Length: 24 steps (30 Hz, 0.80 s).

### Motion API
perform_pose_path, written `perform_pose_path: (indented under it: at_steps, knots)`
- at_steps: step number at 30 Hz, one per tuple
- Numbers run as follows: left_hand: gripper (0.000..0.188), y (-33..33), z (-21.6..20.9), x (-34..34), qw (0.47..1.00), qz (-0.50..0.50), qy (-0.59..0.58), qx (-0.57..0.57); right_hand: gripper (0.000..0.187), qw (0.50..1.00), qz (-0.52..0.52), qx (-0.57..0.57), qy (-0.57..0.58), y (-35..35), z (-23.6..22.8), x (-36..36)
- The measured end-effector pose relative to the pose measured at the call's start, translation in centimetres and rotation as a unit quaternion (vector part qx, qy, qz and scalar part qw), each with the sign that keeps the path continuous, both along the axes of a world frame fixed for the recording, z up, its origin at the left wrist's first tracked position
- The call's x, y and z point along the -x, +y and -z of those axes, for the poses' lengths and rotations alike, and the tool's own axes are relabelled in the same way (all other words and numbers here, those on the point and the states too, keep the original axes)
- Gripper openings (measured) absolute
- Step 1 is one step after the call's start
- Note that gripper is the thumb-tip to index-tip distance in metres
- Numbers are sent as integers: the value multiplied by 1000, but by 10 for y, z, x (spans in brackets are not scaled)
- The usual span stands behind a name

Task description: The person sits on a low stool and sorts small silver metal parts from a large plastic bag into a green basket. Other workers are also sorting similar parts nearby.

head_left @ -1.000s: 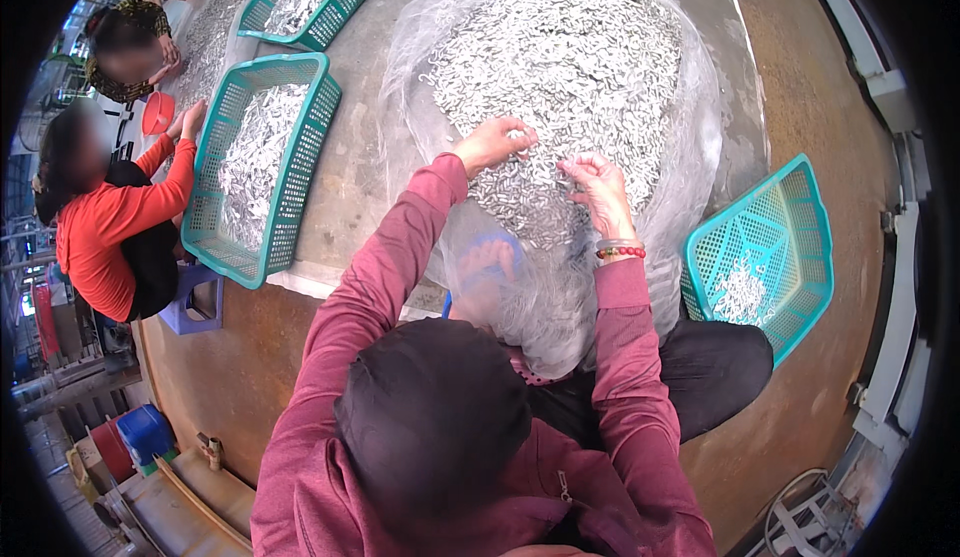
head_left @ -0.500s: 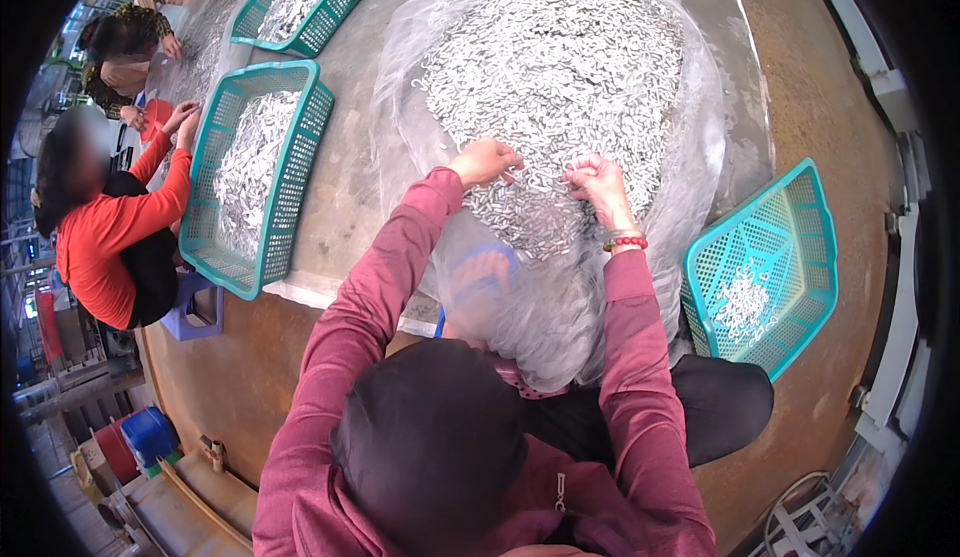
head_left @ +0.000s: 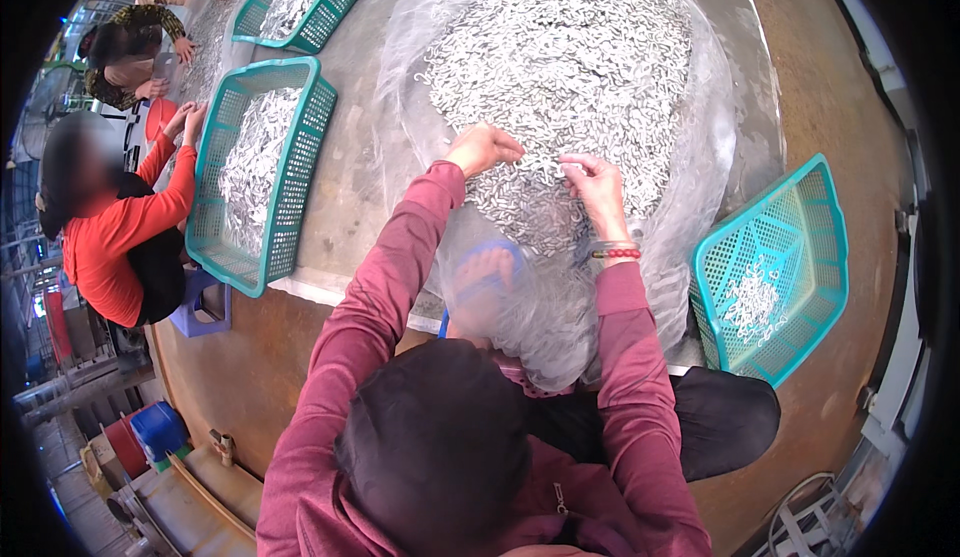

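A wide heap of small, silvery-white curved pieces [head_left: 590,67] lies on a sheer, whitish sheet [head_left: 715,137] in front of me. Over the heap's near left part, my left hand [head_left: 484,149] has its fingers pressed together, pointing right. To its right, my right hand [head_left: 598,189], with a beaded bracelet at the wrist, pinches thumb and fingers toward the left hand. A gap separates the two hands. Whatever either set of fingertips holds is too small to make out. Below them, the pieces thin out into a darker grey patch [head_left: 550,222].
At right, a green plastic basket [head_left: 705,297] holds a small pile of white pieces. Two fuller green baskets [head_left: 262,242] [head_left: 310,39] stand at left. Beside them a person in an orange top [head_left: 120,237] sits on a purple stool [head_left: 200,307]; other people work beyond.
My left hand has risen slightly away from me. My right hand has turned, its fingers now reaching further left. The whole view has shifted slightly.
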State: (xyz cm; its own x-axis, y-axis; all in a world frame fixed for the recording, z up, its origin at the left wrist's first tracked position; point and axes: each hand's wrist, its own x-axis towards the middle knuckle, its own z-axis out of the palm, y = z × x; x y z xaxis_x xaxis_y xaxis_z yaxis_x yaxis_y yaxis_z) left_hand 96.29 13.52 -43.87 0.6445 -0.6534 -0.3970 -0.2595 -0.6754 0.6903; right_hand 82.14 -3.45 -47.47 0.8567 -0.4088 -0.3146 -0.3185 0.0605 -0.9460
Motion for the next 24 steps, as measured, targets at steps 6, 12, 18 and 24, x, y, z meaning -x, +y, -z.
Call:
perform_pose_path:
  at_steps: [6,12,18,24]
  knots:
    - [22,16,42,-9,932,-118,288,182,24,930,14,-361,-63,-13,1,14]
    - [19,-11,74,21,974,32,-221,-40,27,985,-29,-166,-41,-1,14,11]
    - [22,-18,65,37,967,19,-251,23,22,975,-92,-203,-14,0,26,3]
    - [23,1,25,24,969,21,-245,-17,27,996,-31,-81,-25,4,14,0]
